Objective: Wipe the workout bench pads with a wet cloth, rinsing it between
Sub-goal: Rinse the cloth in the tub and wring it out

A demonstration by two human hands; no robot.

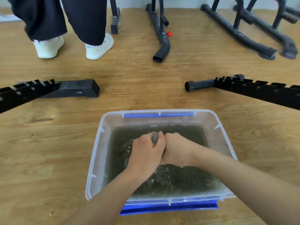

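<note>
A clear plastic tub (103, 143) with blue handles sits on the wooden floor, holding murky dark water (191, 138). Both my hands are over the water, pressed together. My left hand (146, 153) is closed around a grey wet cloth (154, 138), a small bunch of which pokes out above the fingers. My right hand (177, 150) is closed against the left, gripping the same cloth, most of which is hidden inside the fists. Droplets and ripples show in the water below the hands. No bench pad is in view.
Black metal bench frame bars lie on the floor at left (68, 89) and right (253, 90) beyond the tub. More black tube frames (162, 43) stand at the back. Another person's legs and white shoes (99, 47) are at the far left.
</note>
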